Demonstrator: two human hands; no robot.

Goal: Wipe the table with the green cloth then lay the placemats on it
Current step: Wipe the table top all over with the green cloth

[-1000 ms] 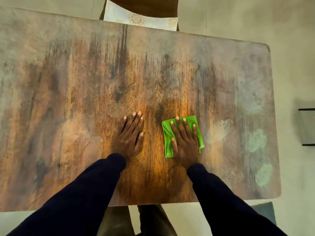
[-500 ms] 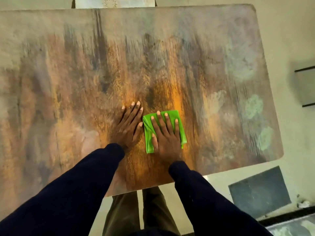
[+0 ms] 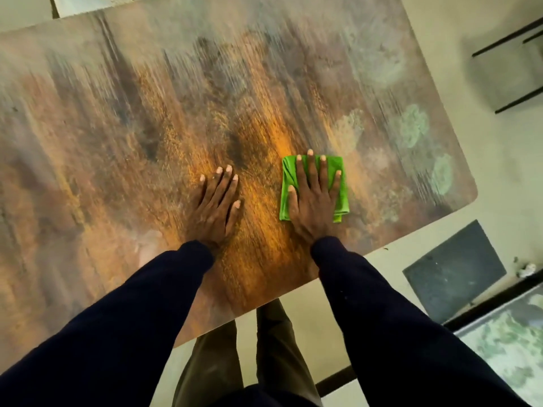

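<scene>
Head view looks down on a wooden table (image 3: 117, 127) with a mottled brown and orange top. The right hand (image 3: 314, 207) lies flat on the folded green cloth (image 3: 289, 173), all 5 fingers (image 3: 323, 174) straight and spread. It presses the cloth onto the wood near the table's near edge, right of centre, and grips nothing. The fingertips (image 3: 310, 153) reach the cloth's far edge, and green shows on both sides of the palm.

The left hand (image 3: 214, 210) rests flat on bare wood left of the cloth, apart from it. Its fingers are straight and close together, holding nothing. Both arms wear dark sleeves (image 3: 382, 318).

Pale greenish smudges (image 3: 411, 127) mark the tabletop right of the cloth. A dark mat (image 3: 452, 268) lies on the floor past the table's right corner, and a black-framed stand (image 3: 511, 69) sits at upper right. A pale sheet (image 3: 88, 4) shows at the top left edge, too cropped to identify.
</scene>
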